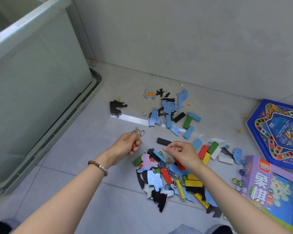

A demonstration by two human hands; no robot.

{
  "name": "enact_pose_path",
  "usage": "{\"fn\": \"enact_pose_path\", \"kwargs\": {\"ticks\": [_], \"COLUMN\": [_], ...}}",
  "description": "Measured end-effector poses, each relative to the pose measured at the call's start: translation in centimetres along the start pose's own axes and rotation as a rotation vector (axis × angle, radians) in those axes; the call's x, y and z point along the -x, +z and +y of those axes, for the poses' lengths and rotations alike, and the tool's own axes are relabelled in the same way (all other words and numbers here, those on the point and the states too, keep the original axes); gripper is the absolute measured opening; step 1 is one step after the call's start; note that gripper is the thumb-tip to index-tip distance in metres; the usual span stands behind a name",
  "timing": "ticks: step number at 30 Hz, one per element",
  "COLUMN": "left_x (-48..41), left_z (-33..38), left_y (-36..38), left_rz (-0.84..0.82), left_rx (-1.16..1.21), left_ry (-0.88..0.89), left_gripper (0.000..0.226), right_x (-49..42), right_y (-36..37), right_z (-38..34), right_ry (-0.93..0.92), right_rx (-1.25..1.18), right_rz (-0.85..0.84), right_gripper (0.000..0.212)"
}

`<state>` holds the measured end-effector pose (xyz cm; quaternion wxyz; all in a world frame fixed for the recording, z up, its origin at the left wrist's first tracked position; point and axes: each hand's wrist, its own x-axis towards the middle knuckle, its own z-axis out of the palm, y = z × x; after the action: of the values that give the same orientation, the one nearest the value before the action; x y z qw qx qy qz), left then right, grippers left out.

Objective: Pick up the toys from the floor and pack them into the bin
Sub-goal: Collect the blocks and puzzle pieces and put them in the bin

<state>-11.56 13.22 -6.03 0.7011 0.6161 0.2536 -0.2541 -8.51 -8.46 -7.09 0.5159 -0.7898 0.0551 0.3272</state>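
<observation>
Toys (153, 179) lie strewn on the tiled floor (74, 183) near the wall: puzzle pieces (169, 107), coloured blocks (193, 183) and marbles (235, 181). The big pale bin (41, 81) stands to the left, apart from the pile. The left hand (125, 146) hovers over the floor with its fingers curled round a metal wire puzzle (139, 131). The right hand (183, 152) hangs above the blocks, thumb and forefinger pinched together; I cannot tell on what. A blue game board (277, 132) and a purple box (269, 191) lie to the right.
</observation>
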Motion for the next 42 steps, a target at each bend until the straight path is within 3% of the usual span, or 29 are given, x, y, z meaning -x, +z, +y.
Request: {"fn": "enact_pose_path", "kwargs": {"ticks": [5,8,10,14,18,21,27,32,35,39,42], "left_x": [-0.2,-0.2,-0.2,0.1,1.5,3.9,14.3,23.1,26.3,26.6,26.6], "left_z": [0.3,0.2,0.1,-0.2,1.9,6.7,19.5,24.9,23.6,18.5,15.9], "left_y": [0.2,-0.1,-0.4,-1.5,-2.7,-4.1,-9.3,-16.6,-22.3,-28.0,-30.5], "left_rz": [-0.012,0.033,0.067,0.157,0.161,0.183,0.338,0.506,0.624,0.712,0.776], "left_rx": [0.030,0.023,0.064,0.236,0.276,0.132,-0.150,-0.218,-0.212,-0.085,0.061], "left_ry": [0.020,0.019,0.004,-0.039,-0.023,0.070,0.393,0.603,0.551,0.356,0.289], "left_gripper": [0.020,0.020,0.020,0.020,0.019,0.031,0.046,0.046,0.042,0.021,0.046], "right_x": [0.3,0.2,0.1,0.3,0.4,1.0,3.1,6.2,7.6,7.9,5.7], "right_y": [1.6,2.1,2.1,1.5,1.8,1.8,3.1,8.3,14.2,21.6,24.7], "right_z": [1.2,1.2,0.6,-1.7,-4.7,-9.6,-25.2,-36.7,-41.5,-43.7,-42.8], "right_ry": [-0.062,-0.068,-0.049,0.118,0.156,0.081,-0.250,-0.430,-0.428,-0.184,-0.074], "right_rx": [0.365,0.494,0.357,-0.184,-0.359,-0.369,-0.112,-0.097,-0.026,-0.090,-0.150], "right_rz": [-0.012,0.001,-0.011,-0.108,-0.174,-0.186,-0.142,-0.254,-0.384,-0.491,-0.440], "right_gripper": [0.030,0.019,0.013,0.017,0.029,0.027,0.029,0.029,0.024,0.030,0.026]}}
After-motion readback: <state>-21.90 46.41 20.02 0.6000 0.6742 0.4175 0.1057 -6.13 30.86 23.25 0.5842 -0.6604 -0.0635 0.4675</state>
